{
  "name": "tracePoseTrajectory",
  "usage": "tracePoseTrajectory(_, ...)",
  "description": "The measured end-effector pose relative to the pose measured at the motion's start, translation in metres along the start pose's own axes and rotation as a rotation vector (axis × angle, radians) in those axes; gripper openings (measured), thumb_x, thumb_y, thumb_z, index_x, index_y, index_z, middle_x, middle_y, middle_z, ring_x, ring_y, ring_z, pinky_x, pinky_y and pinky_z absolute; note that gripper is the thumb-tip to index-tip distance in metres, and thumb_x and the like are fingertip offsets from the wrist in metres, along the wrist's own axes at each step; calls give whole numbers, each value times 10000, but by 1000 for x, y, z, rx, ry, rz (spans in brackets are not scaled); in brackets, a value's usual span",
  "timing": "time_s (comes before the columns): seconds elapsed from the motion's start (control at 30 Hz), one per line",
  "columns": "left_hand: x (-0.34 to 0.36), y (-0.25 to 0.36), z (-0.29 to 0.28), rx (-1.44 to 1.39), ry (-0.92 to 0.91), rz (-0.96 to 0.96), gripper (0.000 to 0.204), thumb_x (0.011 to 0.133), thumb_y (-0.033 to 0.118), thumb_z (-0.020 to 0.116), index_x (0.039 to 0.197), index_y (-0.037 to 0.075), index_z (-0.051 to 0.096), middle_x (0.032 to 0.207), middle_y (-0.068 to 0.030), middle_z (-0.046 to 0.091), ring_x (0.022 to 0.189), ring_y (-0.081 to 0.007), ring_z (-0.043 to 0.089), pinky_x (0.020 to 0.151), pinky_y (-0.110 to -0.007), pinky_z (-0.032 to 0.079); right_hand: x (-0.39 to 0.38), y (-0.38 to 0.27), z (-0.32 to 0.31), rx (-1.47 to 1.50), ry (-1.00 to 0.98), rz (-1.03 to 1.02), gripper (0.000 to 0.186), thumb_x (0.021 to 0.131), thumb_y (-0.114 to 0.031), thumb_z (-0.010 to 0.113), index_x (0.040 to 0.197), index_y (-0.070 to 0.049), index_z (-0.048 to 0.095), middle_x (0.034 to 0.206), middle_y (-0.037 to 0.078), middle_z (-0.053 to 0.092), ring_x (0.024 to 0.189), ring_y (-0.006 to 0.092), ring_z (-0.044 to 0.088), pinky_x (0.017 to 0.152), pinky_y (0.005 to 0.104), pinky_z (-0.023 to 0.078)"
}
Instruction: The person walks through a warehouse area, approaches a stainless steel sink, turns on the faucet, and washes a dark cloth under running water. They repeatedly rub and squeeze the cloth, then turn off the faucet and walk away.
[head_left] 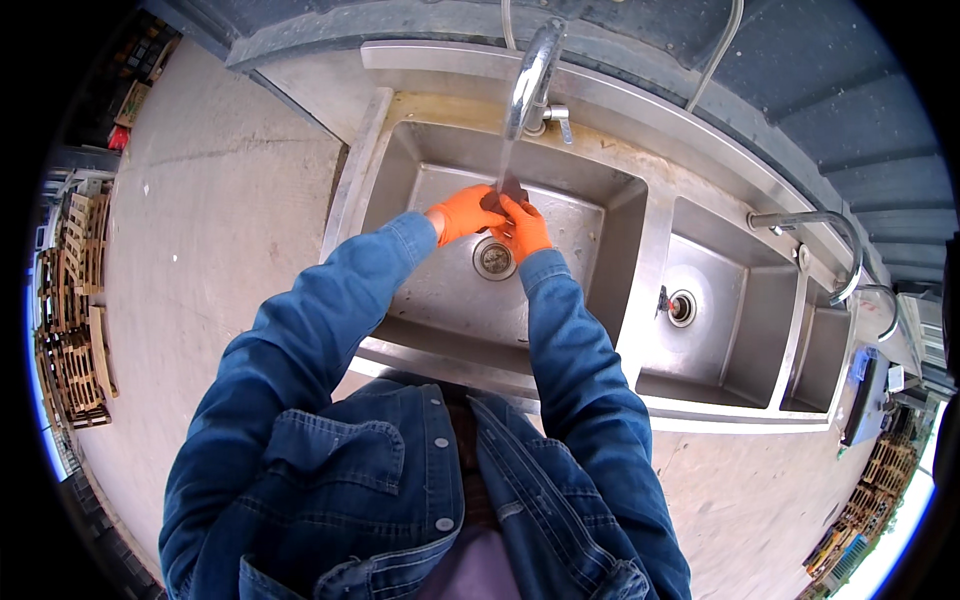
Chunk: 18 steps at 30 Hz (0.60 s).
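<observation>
I am holding a dark brown item [513, 187] over the large basin [435, 305], beneath the tap [540, 68] standing at 12 o'clock, whose water [505, 163] is falling onto it. My grip is closing round it two-handed, left hand [463, 213] at 9 o'clock, right hand [527, 232] at 4; I cannot tell how firmly each is pressing. Risks noted: slick gloves could be letting it slip toward the drain [495, 258] at 6 o'clock; deflected water could be wetting my cuffs [545, 268].
</observation>
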<state>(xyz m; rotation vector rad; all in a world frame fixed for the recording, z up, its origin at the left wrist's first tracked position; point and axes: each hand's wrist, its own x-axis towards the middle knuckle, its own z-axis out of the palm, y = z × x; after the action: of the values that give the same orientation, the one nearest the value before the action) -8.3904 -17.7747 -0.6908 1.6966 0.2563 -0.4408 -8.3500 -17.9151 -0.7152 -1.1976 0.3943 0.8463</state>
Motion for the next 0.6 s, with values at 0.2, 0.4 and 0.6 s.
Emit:
tracePoseTrajectory(0.2,-7,7,1,-248,128,-185,321,800,273,557,1044,65,556,909,-48,591,818,-144,554,671,-292,476,4,-1,-12,55,18,-25,259,723,6,546,974,-21,486,872,110,558,721,217,552,594,298,482)
tracePoseTrajectory(0.4,-8,-3,-7,-678,64,-267,406,818,344,556,1118,70,540,1093,-81,554,975,-149,527,745,-292,467,12,13,-30,333,-117,-87,206,685,55,522,883,1,504,813,119,557,675,215,555,472,262,385)
tracePoseTrajectory(0.6,2,-2,-1,-336,355,-72,455,813,333,577,1168,55,516,1071,-68,571,963,-148,528,767,-264,433,13,21,-28,300,-48,8,167,716,14,548,877,1,506,813,119,564,693,228,589,479,277,395)
